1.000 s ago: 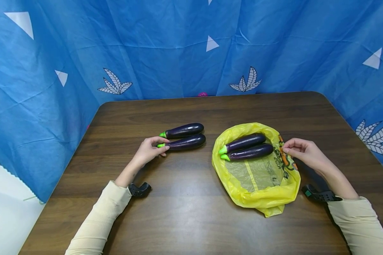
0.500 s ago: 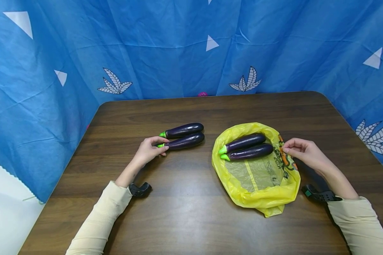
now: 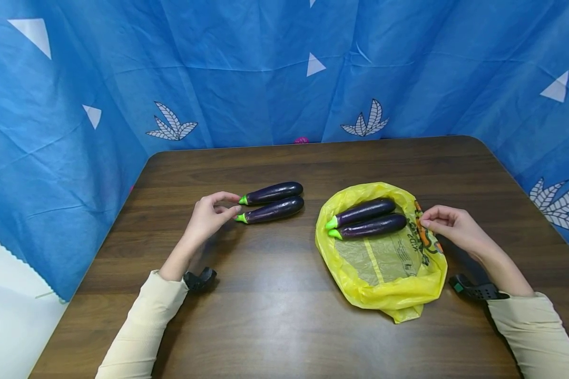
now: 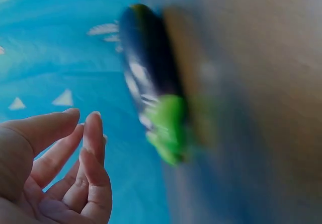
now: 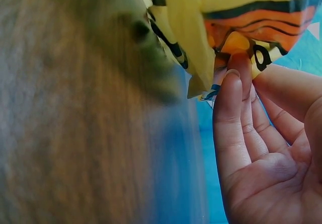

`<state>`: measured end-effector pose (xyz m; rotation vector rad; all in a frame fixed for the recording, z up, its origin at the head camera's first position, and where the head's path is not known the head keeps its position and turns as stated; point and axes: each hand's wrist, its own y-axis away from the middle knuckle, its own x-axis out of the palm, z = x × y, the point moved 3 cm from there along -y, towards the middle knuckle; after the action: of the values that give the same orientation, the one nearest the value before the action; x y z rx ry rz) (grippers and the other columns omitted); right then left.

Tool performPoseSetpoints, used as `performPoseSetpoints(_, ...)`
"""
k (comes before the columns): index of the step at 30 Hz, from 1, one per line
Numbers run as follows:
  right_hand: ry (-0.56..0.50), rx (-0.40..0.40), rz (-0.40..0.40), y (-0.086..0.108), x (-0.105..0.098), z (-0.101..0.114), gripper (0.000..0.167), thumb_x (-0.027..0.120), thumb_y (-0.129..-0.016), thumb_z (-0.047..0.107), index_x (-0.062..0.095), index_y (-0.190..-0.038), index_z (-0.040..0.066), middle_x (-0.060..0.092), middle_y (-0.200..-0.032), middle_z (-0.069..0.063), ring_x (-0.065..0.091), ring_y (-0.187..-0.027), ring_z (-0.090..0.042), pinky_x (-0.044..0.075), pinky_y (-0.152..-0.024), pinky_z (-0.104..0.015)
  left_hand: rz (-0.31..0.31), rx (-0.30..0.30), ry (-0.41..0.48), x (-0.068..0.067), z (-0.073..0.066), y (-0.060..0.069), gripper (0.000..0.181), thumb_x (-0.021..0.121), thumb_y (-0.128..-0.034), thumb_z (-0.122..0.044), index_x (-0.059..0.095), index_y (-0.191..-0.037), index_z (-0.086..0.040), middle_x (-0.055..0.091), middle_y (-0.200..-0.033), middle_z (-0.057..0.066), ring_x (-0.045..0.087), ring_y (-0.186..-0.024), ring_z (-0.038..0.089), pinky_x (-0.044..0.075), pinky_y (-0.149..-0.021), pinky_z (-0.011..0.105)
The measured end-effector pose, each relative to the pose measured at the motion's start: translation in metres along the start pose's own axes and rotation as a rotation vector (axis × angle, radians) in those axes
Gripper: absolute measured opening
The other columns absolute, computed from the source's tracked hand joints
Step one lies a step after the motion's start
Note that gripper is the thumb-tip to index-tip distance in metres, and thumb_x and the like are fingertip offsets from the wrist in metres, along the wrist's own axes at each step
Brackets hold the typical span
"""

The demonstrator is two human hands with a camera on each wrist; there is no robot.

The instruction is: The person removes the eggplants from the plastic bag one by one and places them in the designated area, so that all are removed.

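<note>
Two dark purple eggplants with green stem ends lie side by side left of the middle of the table: a far eggplant [image 3: 275, 193] and a near eggplant [image 3: 276, 209]. My left hand [image 3: 206, 216] is beside their stem ends, its fingers apart and holding nothing. In the left wrist view a gap shows between that hand [image 4: 65, 168] and an eggplant [image 4: 148, 58]. My right hand [image 3: 451, 227] pinches the rim of a yellow plastic bag [image 3: 384, 296] between thumb and fingers. Inside the opened bag, an upper eggplant [image 3: 366, 211] lies against a lower eggplant [image 3: 373, 226].
The brown wooden table [image 3: 265, 316] carries the bag and the loose eggplants. A blue patterned cloth [image 3: 265, 68] hangs behind its far edge and along the sides. Something white [image 3: 14, 310] lies past the left edge.
My left hand has let go of the near eggplant and drawn back to the left. The pair of loose eggplants now lies close together. My right hand stays at the bag rim.
</note>
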<state>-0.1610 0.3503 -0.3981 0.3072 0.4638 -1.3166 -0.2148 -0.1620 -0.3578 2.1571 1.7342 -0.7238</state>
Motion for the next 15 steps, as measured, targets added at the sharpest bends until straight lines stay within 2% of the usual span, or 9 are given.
performPoseSetpoints(3, 0.001, 0.006, -0.005, 0.001, 0.0, -0.001, 0.017, 0.057, -0.095, 0.012, 0.059, -0.1, -0.004, 0.066, -0.088, -0.002, 0.061, -0.075, -0.011, 0.048, -0.068, -0.018, -0.011, 0.057, 0.03, 0.003, -0.02, -0.004, 0.027, 0.067, -0.0883, -0.012, 0.064, -0.112, 0.0, 0.068, -0.094, 0.016, 0.066, -0.077, 0.033, 0.048, -0.057, 0.027)
performPoseSetpoints(7, -0.003, 0.004, -0.006, 0.001, 0.0, -0.002, 0.017, 0.057, -0.095, 0.012, 0.059, -0.1, -0.004, 0.066, -0.089, -0.002, 0.061, -0.076, -0.01, 0.048, -0.068, -0.018, 0.001, 0.162, 0.071, 0.016, -0.048, -0.01, 0.023, 0.067, -0.0872, -0.009, 0.066, -0.108, 0.001, 0.067, -0.098, 0.014, 0.065, -0.078, 0.03, 0.051, -0.059, 0.026)
performPoseSetpoints(11, 0.0, -0.004, -0.005, 0.001, 0.0, 0.0, 0.016, 0.056, -0.095, 0.011, 0.059, -0.101, -0.004, 0.066, -0.089, -0.002, 0.061, -0.076, -0.011, 0.048, -0.068, -0.018, 0.051, 0.266, 0.118, 0.036, -0.072, -0.017, 0.018, 0.068, -0.0857, -0.005, 0.068, -0.103, 0.001, 0.067, -0.099, 0.012, 0.065, -0.078, 0.019, 0.052, -0.066, 0.027)
performPoseSetpoints(12, 0.003, -0.005, -0.005, 0.001, 0.0, 0.0, 0.017, 0.056, -0.095, 0.011, 0.059, -0.101, -0.004, 0.066, -0.089, -0.003, 0.061, -0.076, -0.011, 0.048, -0.068, -0.018, 0.069, 0.277, 0.126, 0.041, -0.081, -0.017, 0.017, 0.068, -0.0854, -0.004, 0.068, -0.102, 0.001, 0.067, -0.099, 0.012, 0.065, -0.079, 0.018, 0.052, -0.068, 0.029)
performPoseSetpoints(15, 0.004, -0.001, -0.006, 0.0, 0.0, 0.0, 0.017, 0.056, -0.095, 0.009, 0.059, -0.102, -0.006, 0.065, -0.09, -0.003, 0.06, -0.075, -0.011, 0.048, -0.067, -0.018, 0.119, 0.297, 0.149, 0.061, -0.092, -0.022, 0.016, 0.069, -0.085, -0.005, 0.069, -0.101, -0.003, 0.067, -0.098, 0.008, 0.065, -0.078, 0.013, 0.052, -0.07, 0.029)
